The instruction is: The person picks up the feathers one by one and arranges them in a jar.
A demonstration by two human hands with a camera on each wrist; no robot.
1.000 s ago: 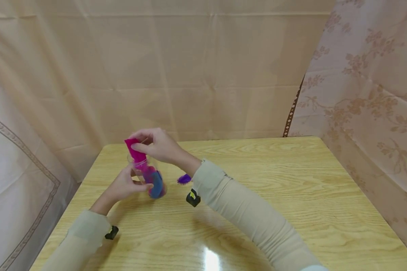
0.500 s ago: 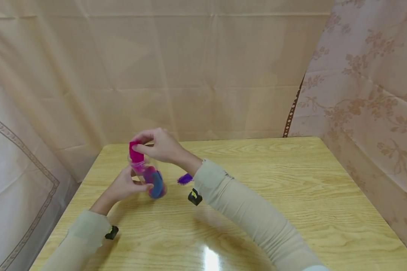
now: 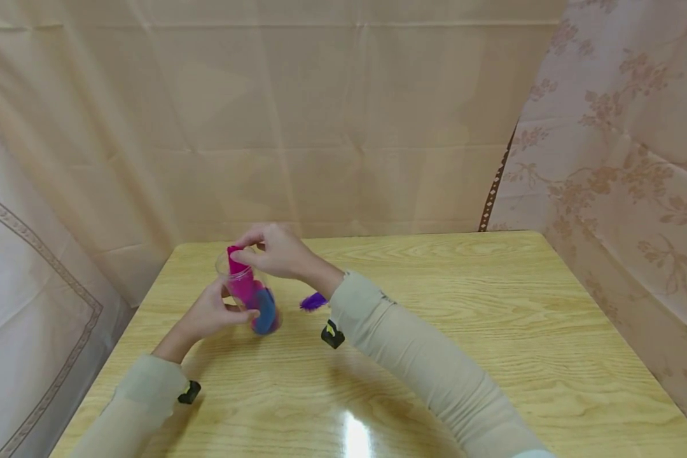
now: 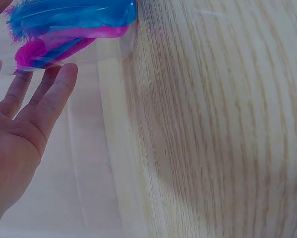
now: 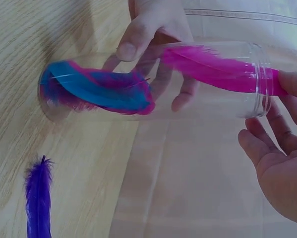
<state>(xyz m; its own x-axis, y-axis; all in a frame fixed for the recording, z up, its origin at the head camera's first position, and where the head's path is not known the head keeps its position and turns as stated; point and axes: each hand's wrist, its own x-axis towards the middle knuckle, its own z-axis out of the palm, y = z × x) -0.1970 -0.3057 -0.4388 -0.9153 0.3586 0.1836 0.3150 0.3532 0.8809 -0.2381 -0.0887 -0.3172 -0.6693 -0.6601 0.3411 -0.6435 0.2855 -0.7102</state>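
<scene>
A clear jar (image 5: pixel 113 111) with several blue and pink feathers (image 5: pixel 96 89) in its lower part leans on the table. My left hand (image 3: pixel 212 312) grips it around the side, thumb in front and fingers behind. At the jar's mouth my right hand (image 3: pixel 277 251) pinches the end of a bright pink feather (image 5: pixel 212 69). Most of that feather lies inside the jar, its tip end sticking out past the rim. In the left wrist view the left hand's fingers (image 4: pixel 54 99) rest against the jar wall under the feathers.
A purple feather (image 5: pixel 38 203) lies on the wooden table (image 3: pixel 435 331), to the right of the jar. A beige cloth (image 3: pixel 320 127) hangs behind the table, with a floral cloth (image 3: pixel 624 159) on the right.
My right hand has moved slightly down and to the right, pushing the pink feather deeper through the jar's mouth. The left hand and jar have stayed in place.
</scene>
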